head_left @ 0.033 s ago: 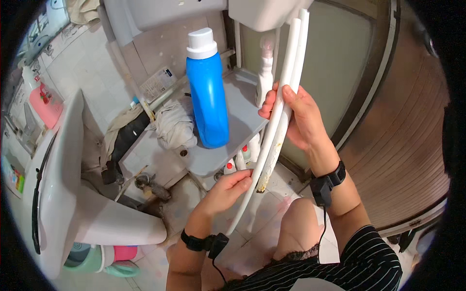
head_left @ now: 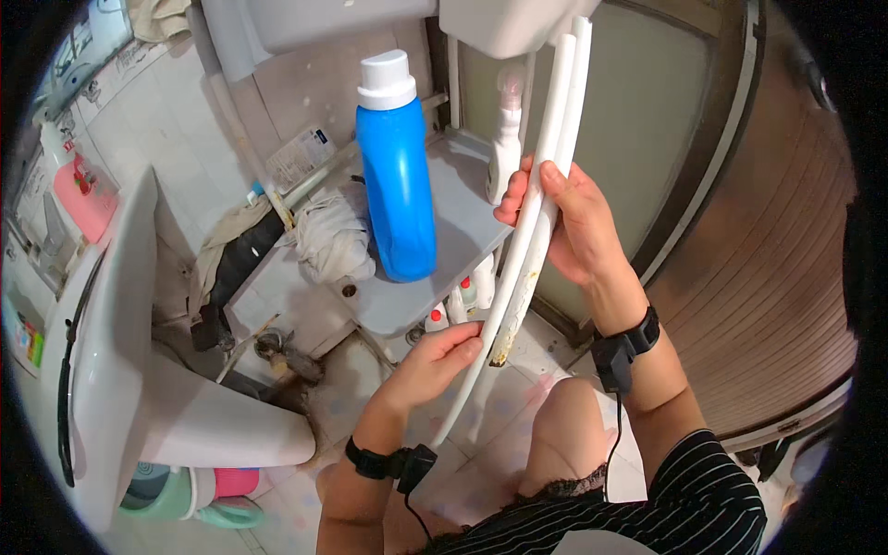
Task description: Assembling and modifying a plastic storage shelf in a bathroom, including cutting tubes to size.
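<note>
Two long, thin white tubes are in my hands, side by side and slanting from upper right to lower left. My right hand [head_left: 578, 217] is closed round both at mid-length, thumb on top. Lower down, my left hand [head_left: 435, 365] pinches the smooth front white tube [head_left: 504, 287] between thumb and fingers; its end pokes out below the hand. The rear white tube [head_left: 529, 277] ends in a flaked, yellowish-brown tip close to my left fingers. Left of the tubes a blue bottle [head_left: 398, 185] with a white cap stands on a grey shelf [head_left: 379, 310].
Beside the bottle lies a crumpled cloth [head_left: 335, 240]. A white spray-type bottle [head_left: 504, 153] stands behind my right fingers. Several red-topped bottles sit under the shelf. At left is a white washbasin [head_left: 111, 305] with a pink soap bottle [head_left: 83, 190]; at right, a brown ribbed door [head_left: 768, 250].
</note>
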`<state>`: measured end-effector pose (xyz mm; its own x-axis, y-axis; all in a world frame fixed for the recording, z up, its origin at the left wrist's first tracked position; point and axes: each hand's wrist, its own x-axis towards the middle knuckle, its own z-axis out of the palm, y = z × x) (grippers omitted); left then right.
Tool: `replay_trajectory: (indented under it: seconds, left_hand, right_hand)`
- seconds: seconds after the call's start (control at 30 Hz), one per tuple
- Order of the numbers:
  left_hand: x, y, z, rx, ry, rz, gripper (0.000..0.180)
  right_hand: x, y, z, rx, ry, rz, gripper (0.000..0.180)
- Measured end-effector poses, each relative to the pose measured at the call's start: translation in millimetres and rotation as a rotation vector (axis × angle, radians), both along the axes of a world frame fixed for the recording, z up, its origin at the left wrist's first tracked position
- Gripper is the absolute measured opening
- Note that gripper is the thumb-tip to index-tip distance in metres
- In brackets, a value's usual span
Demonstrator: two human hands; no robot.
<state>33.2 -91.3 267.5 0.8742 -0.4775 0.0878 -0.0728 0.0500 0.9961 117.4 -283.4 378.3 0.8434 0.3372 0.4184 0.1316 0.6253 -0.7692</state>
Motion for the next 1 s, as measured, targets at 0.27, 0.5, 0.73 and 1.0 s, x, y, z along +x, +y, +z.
replay_trajectory:
  seconds: [0.27, 0.5, 0.73, 1.0]
  left_hand:
    - [3.7, 3.6, -29.2, 0.055, 0.112, 0.017, 0.028]
    - [7.9, 4.5, -90.7, 0.205, 0.015, 0.034, 0.025]
    - [12.3, -5.2, -119.8, 0.262, 0.120, -0.035, 0.027]
    - [15.4, 9.2, -148.7, 0.286, 0.128, -0.091, 0.029]
  right_hand:
    - [5.9, 9.3, -24.8, -0.008, 0.004, -0.001, 0.024]
    - [7.3, 9.6, -90.9, 0.017, 0.155, 0.017, 0.026]
    - [2.5, -3.7, -132.6, 0.032, 0.154, -0.102, 0.027]
    - [5.7, 5.4, -169.5, 0.069, 0.216, -0.137, 0.031]
